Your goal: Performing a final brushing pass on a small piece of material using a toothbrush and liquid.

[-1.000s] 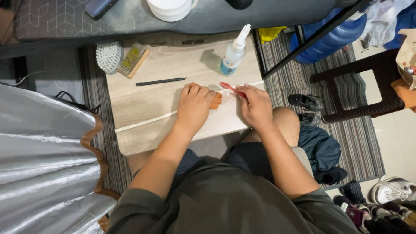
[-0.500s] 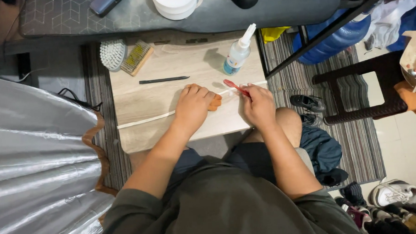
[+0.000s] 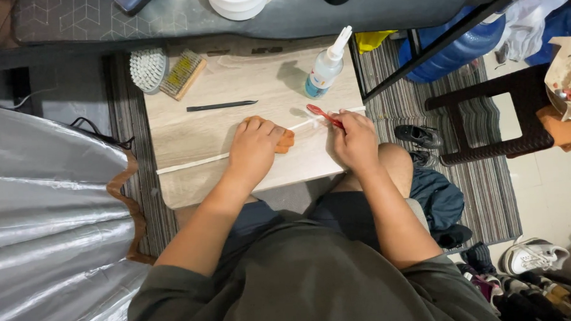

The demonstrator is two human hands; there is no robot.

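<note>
- The left hand (image 3: 253, 149) lies flat, fingers together, pinning a small orange-brown leather piece (image 3: 286, 140) mid-way along the pale wooden tabletop (image 3: 190, 138).
- The right hand (image 3: 356, 141) is closed around a red-handled toothbrush (image 3: 322, 114).
- Risk: the upright clear squeeze bottle (image 3: 326, 67) stands near; a wide stroke might tip it.
- The leather looks flat and mostly covered.

Striped rug (image 3: 483, 191) covers the floor; dark plastic stool (image 3: 487, 125) stands right of the low wooden table (image 3: 189, 129); grey desk (image 3: 242, 19) above.
</note>
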